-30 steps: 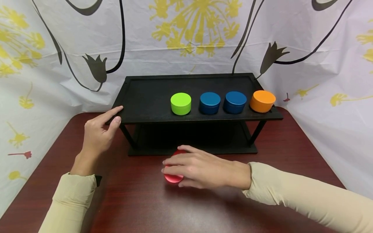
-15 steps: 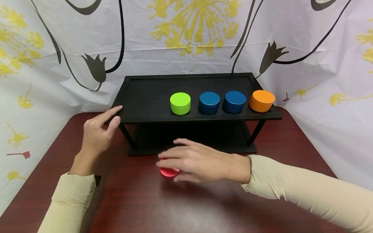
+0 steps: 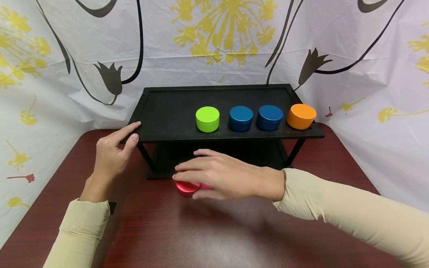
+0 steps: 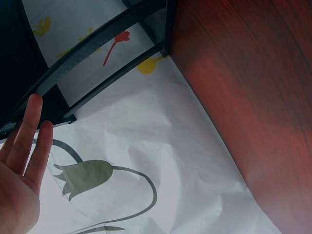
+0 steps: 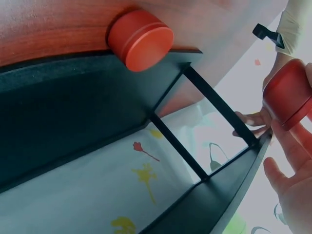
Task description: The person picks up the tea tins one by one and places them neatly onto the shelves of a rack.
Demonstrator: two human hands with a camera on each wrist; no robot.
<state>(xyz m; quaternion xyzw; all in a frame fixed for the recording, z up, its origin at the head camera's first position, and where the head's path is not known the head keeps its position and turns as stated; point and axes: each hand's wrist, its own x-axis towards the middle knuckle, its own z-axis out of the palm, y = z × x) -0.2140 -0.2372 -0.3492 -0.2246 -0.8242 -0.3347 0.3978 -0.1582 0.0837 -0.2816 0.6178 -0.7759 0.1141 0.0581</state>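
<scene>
My right hand (image 3: 221, 175) holds a red round tin (image 3: 187, 190) by its sides, above the table in front of the black shelf (image 3: 171, 111). A second red tin (image 5: 144, 41) stands on the table under that hand, mostly hidden in the head view. In the right wrist view the held red tin appears at the right edge between the fingers (image 5: 287, 146). My left hand (image 3: 112, 154) grips the shelf's left front corner, index finger on top and thumb at the front edge. Straight fingers lie against the shelf's edge in the left wrist view.
On the shelf top, along its front, stand a green tin (image 3: 207, 120), two blue tins (image 3: 241, 119) and an orange tin (image 3: 301, 117). A lower board (image 3: 154, 174) lies beneath. White patterned cloth (image 3: 214, 70) hangs behind and beside the dark red table (image 3: 144, 230).
My right hand has moved up and left with the red tin, off the table and nearer the shelf. A second red tin now shows behind its fingers. My left hand stays at the shelf corner.
</scene>
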